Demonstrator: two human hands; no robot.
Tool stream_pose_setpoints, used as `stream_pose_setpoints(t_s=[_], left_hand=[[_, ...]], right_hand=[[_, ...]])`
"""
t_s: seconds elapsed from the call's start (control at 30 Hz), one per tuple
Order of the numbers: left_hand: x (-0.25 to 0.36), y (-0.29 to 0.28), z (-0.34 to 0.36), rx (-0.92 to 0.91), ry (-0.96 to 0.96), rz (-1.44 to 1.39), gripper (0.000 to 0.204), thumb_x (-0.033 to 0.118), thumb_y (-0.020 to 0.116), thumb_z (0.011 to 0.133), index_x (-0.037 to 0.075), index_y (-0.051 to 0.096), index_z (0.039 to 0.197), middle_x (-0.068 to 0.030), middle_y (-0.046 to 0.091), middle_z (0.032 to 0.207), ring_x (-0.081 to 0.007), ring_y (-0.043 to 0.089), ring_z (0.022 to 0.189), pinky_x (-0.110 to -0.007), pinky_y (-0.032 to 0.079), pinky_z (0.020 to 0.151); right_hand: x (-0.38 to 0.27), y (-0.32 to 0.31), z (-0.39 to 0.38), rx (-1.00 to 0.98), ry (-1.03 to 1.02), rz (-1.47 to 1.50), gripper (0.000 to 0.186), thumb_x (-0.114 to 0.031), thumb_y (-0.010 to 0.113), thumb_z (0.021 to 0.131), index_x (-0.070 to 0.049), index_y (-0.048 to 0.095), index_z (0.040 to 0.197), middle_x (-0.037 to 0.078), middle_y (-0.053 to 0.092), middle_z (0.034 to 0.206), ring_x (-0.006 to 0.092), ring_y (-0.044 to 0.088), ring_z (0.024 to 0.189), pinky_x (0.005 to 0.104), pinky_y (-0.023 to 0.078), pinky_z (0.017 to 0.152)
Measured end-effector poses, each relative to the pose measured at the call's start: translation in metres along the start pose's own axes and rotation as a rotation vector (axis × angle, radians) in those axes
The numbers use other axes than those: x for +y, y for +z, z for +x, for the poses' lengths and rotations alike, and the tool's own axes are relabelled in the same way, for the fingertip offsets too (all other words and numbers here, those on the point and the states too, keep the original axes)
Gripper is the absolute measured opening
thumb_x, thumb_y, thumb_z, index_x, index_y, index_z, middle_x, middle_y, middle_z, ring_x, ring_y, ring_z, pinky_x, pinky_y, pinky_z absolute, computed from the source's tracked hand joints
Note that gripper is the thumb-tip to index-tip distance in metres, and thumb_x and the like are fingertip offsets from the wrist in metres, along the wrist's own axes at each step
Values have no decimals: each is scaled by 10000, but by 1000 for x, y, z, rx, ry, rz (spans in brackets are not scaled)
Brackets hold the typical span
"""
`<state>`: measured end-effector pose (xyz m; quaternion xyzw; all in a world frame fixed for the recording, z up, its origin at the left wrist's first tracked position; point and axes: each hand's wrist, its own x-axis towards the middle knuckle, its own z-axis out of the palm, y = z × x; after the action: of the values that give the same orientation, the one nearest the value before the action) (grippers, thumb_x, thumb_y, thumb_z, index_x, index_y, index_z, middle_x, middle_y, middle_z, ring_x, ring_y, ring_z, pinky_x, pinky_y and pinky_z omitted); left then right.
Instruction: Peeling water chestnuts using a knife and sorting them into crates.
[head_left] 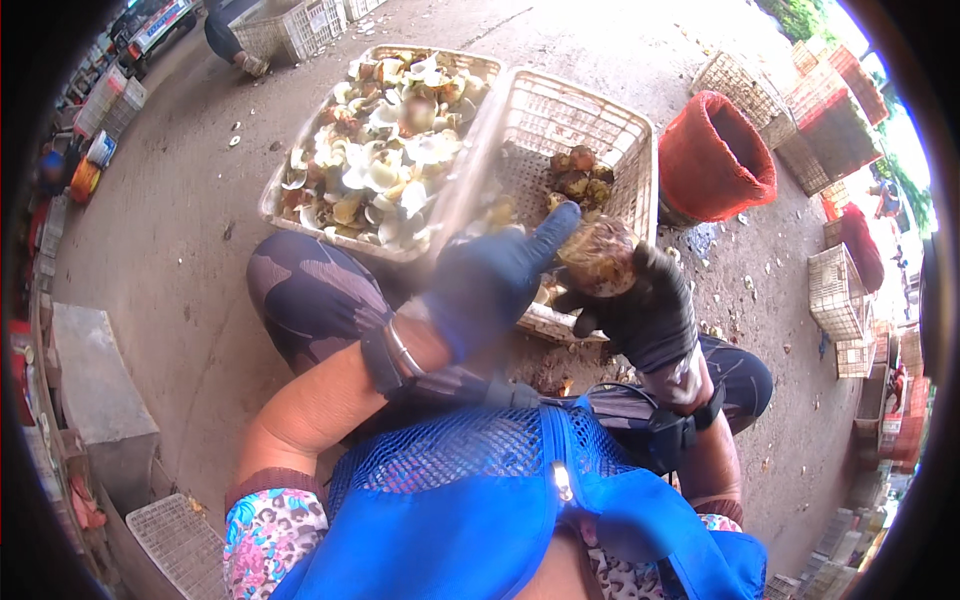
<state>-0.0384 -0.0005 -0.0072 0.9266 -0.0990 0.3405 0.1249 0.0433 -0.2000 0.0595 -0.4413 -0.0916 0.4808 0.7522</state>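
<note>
Gripping one brown lump (600, 256) in right fingers (653, 264), left fingers (553, 234) near, hold unclear, two crates (590, 112) ahead

Dressed in a bright blue vest (420, 530) with mesh panels and a silvery zip pull (563, 482), over floral, leopard-spotted sleeves (272, 535) with maroon cuffs (275, 482). Gloved in navy on the left hand (485, 285), black on the right hand (655, 312). Strapped at both wrists with black wristbands (380, 362), plus a silvery bracelet (404, 350). Clad in dark, mauve-patched trousers (310, 290).

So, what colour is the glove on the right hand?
The glove looks black, seen best in the head view.
</note>
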Motion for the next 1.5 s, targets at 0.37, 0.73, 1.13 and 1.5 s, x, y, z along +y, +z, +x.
stream_pose_setpoints(t_s=[0.37,0.73,1.13,1.5], left_hand=[[-15,2,10,-40,224,112,606,196,621,934,138,458,1515,-64,561,714,-192,540,516,-338,436,456],[-43,17,20,-689,-761,-433,342,177,535,958,128,679,1264,-179,730,845,-334,720,778,-450,563,731],[-50,61,1,-558,-604,-220,223,247,599,955,109,608,1130,-216,689,829,-443,681,755,-523,535,648],[12,24,11,-308,-135,-22,345,244,676,930,119,591,1239,-116,661,741,-329,675,634,-412,524,517]], right_hand=[[19,2,-10,120,-33,-195,754,-527,726,769,47,580,1235,184,691,930,269,643,665,352,500,537],[38,-59,-3,32,22,-173,570,-464,656,951,24,620,1243,151,731,1021,233,705,828,330,559,671],[29,-49,7,142,-40,-121,612,-356,718,898,14,548,1354,167,700,1104,255,711,878,349,570,762],[58,-121,-51,181,-206,-1585,425,-66,562,919,-48,612,1341,128,641,1337,301,563,1285,400,416,1132]])
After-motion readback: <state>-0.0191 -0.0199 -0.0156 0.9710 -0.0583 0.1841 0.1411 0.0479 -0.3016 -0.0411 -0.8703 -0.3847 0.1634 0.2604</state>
